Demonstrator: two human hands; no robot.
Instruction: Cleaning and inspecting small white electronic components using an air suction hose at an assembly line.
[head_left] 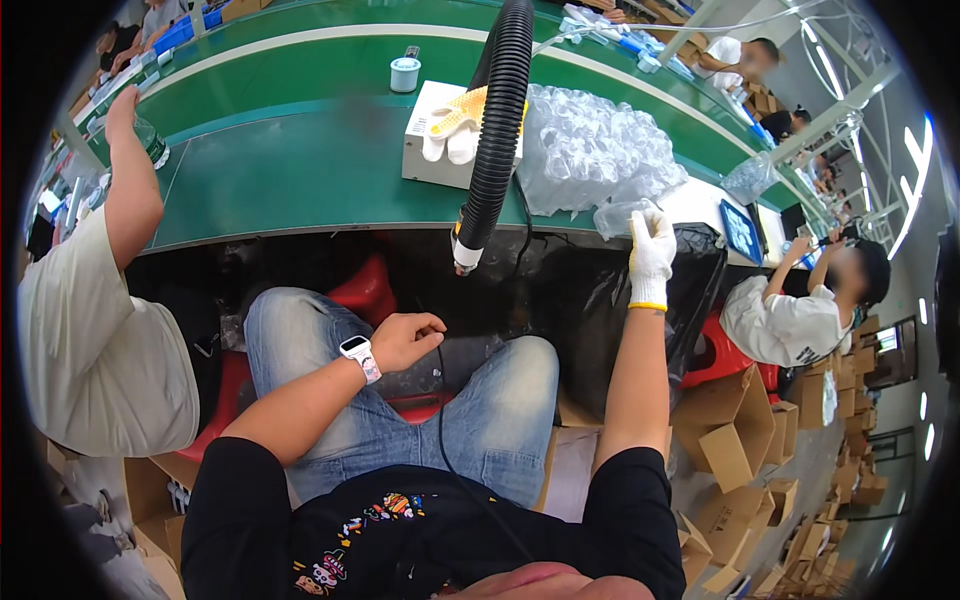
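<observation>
My right hand (652,248), in a white glove with a yellow cuff, is stretched out to the table's edge. Its fingers pinch a clear plastic cup-like piece (617,217). Beside it lies a large bag of similar clear plastic pieces (600,145). My left hand (405,340) is bare, with a watch (358,352) on its wrist. It hovers over my lap with loosely bent fingers, thumb and forefinger apart, and nothing visible in it. A thin black cord (442,410) runs down past its fingertips.
A black ribbed hose (492,130) hangs before a white box (415,150) with a spare glove (460,125) on it. A small white tub (404,75) stands on the green conveyor table (290,185). Co-workers sit on both sides. Cardboard boxes (725,430) stand at right.
</observation>
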